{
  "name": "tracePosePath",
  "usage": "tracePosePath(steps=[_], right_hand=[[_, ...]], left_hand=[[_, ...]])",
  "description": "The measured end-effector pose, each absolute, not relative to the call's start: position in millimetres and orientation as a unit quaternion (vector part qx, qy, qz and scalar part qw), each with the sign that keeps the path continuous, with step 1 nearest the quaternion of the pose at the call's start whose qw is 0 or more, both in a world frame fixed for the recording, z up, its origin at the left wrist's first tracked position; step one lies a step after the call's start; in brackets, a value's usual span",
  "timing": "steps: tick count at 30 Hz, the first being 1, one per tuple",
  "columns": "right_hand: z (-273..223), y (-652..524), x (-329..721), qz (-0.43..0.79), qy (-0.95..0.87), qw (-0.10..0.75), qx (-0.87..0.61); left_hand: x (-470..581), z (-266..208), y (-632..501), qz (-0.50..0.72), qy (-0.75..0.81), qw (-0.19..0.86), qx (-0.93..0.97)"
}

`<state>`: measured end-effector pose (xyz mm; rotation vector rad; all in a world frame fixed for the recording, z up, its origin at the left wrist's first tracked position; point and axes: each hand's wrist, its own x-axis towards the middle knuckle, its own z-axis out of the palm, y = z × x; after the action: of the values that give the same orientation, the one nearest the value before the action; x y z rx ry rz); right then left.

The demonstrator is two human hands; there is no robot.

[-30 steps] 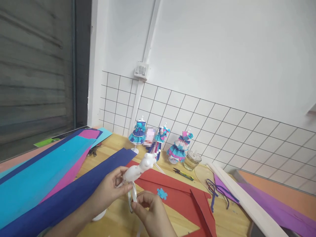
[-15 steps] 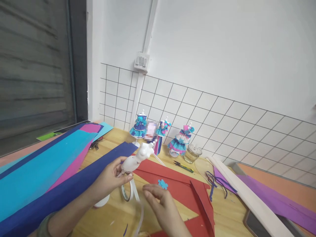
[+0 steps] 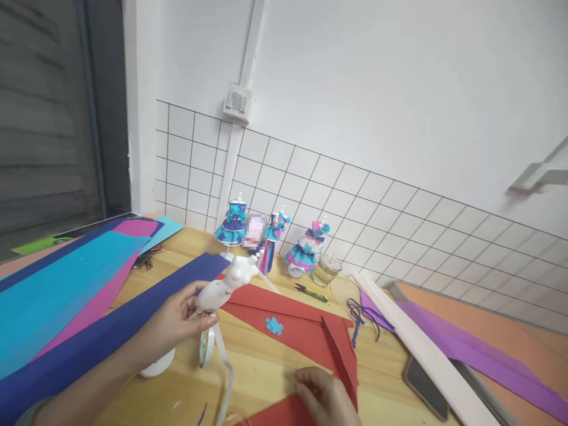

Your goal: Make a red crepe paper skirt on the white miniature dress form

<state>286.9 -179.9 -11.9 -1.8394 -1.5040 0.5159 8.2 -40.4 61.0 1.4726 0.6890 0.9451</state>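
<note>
- At left of centre, above the bench [image 3: 260, 364]: a white dress form [image 3: 225, 288], tilted with its top leaning right, held in the left hand [image 3: 180, 316].
- Left hand: grip closed, thumb and fingers clamped around the form's lower end.
- Just beneath that hand: a roll of white tape [image 3: 210, 348]; whether the fingers also bear it cannot be told. A narrow white strip [image 3: 229, 378] runs down from it toward the lower edge of view.
- Right hand [image 3: 326, 391]: low, right of the strip, in front of the red sheet [image 3: 297, 316], fingers curled; whether its grip encloses anything cannot be told.
- On the red sheet: a light-blue flower cut-out [image 3: 274, 326].
- Behind: three clothed dress forms [image 3: 232, 228], upright, the rightmost just beside a glass jar [image 3: 327, 272]; yellow-handled snips [image 3: 314, 293] lie in front.
- Left: a dark-blue sheet [image 3: 133, 319], passing behind the left forearm.
</note>
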Motion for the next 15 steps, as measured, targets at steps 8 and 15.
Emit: tracePosePath(steps=[8, 15], right_hand=[[28, -143, 368, 0.035, -0.562, 0.238, -0.791], [29, -61, 380, -0.022, -0.589, 0.107, -0.801]], left_hand=[[13, 50, -39, 0.373, 0.293, 0.597, 0.647], [16, 53, -44, 0.355, 0.275, 0.618, 0.645]])
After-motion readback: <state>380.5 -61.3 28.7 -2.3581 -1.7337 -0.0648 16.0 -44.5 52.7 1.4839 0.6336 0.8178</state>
